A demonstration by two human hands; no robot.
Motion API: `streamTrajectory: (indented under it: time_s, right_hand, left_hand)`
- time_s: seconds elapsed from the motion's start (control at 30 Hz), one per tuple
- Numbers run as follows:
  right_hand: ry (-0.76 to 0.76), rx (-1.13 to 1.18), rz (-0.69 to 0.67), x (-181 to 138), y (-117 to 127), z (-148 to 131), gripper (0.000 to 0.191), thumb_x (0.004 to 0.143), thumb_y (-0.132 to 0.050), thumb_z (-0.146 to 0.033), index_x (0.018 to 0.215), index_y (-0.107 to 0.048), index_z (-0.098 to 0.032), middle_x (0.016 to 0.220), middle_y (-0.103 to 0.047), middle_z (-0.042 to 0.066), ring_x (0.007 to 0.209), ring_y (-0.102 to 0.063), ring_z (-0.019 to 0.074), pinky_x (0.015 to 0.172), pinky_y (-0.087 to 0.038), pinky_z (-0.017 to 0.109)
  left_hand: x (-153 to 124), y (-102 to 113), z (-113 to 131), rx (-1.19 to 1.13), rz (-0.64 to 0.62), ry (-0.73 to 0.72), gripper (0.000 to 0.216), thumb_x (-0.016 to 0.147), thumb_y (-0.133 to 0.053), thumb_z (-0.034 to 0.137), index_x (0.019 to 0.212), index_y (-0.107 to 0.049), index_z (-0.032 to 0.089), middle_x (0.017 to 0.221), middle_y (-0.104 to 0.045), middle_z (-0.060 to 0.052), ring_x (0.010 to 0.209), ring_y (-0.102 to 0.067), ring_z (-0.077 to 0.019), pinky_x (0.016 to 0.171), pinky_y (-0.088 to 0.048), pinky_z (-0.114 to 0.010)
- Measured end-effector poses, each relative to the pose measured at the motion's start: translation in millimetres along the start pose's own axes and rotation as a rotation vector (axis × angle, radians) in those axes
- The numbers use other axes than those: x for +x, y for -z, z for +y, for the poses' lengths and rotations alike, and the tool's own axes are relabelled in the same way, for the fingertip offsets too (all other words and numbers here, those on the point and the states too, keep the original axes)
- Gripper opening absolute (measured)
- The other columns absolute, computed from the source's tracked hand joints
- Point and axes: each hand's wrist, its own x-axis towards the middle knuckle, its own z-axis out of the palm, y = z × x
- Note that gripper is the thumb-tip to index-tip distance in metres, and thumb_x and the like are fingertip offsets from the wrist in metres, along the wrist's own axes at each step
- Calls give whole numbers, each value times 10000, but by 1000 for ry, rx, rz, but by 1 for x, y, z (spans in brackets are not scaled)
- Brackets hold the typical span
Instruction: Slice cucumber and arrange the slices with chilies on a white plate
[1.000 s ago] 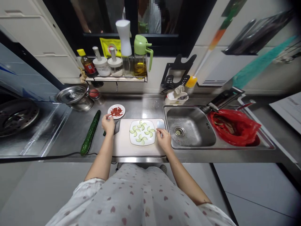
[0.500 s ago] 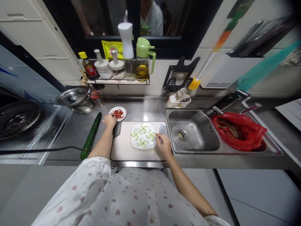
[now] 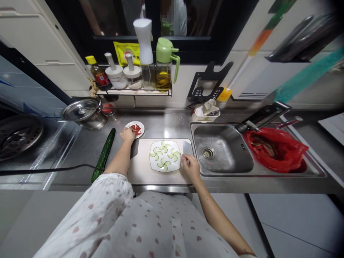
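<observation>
My left hand (image 3: 128, 136) is at the left edge of a small white dish (image 3: 142, 125) of chopped red pieces (image 3: 136, 129), its fingertips bent together among them; whatever they pinch is hidden. Just right of a white squarish plate (image 3: 165, 169), my right hand (image 3: 191, 167) is closed, with thumb and forefinger close together; I cannot make out anything in them. Thin pale-green slices (image 3: 164, 164) lie on this plate in several pinwheel shapes. Under the plate is a light cutting board (image 3: 139, 175), where a wide blade (image 3: 187, 147) lies near the right edge.
A whole cucumber (image 3: 106, 150) lies left of my left forearm, with a black cable (image 3: 67, 167) near its lower end. A lidded steel pot (image 3: 87, 113) stands behind. Right are the sink (image 3: 223, 147) and a red plastic bag (image 3: 279, 152). A shelf (image 3: 129, 92) holds bottles and jars.
My left hand has moved slightly right, further over the small dish. My right hand has drawn a little to the right, away from the plate's edge. The view has shifted slightly.
</observation>
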Motion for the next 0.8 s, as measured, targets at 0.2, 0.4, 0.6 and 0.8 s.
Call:
streamTrajectory:
  time_s: [0.2,0.4,0.6,0.8]
  right_hand:
    - [12,6,11,-1,0,1,313,903,-432,-322,958,-714,-196,835,-683,64,748,-584,182,702,-452,291]
    - [11,24,21,-3,-1,3,302,898,-443,-310,952,-713,-185,854,-688,71,746,-582,183,687,-447,290]
    - [-1,16,18,-8,-1,7,299,896,-440,-304,948,-713,-192,832,-685,66,732,-579,182,690,-446,293]
    - [-1,19,11,-8,-2,6,295,899,-442,-311,942,-710,-195,835,-687,67,744,-585,184,696,-450,293]
  left_hand:
    - [0,-2,-4,-20,-2,7,211,843,-567,367,946,-708,249,1140,-636,-114,1047,-576,-287,875,-410,-414]
    - [2,-2,-6,-38,7,-33,227,830,-596,364,1006,-706,271,1170,-632,-110,1077,-570,-306,902,-407,-433]
    - [5,-1,-2,-20,20,-123,224,869,-536,310,1004,-710,268,1167,-618,-111,1093,-560,-304,894,-413,-414]
    - [6,-4,-2,-76,24,-86,91,787,-614,229,832,-691,211,1068,-649,-106,978,-602,-260,826,-437,-351]
